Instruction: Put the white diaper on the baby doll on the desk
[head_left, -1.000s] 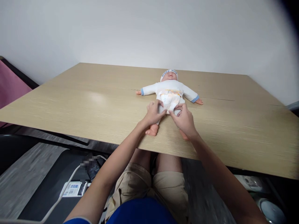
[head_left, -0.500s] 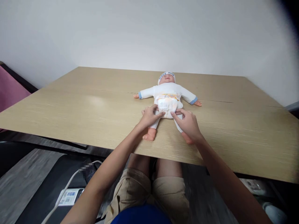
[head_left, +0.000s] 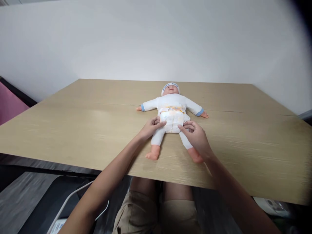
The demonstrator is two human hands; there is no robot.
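The doll (head_left: pixel 172 112) lies face up on the table (head_left: pixel 73 130), arms spread, feet toward the person — a pose that leaves its diaper (head_left: pixel 173 118) open to both sides. The left hand (head_left: pixel 151 126) pinches the diaper's edge at one hip, fingers nearly closed; the right hand (head_left: pixel 196 136) does likewise at the other hip, resting over the doll's leg — an even grip from both sides.

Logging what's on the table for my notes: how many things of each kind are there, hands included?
Doll: 1
Diaper on the doll: 1
Hands touching the diaper: 2, left hand and right hand
Total: 4
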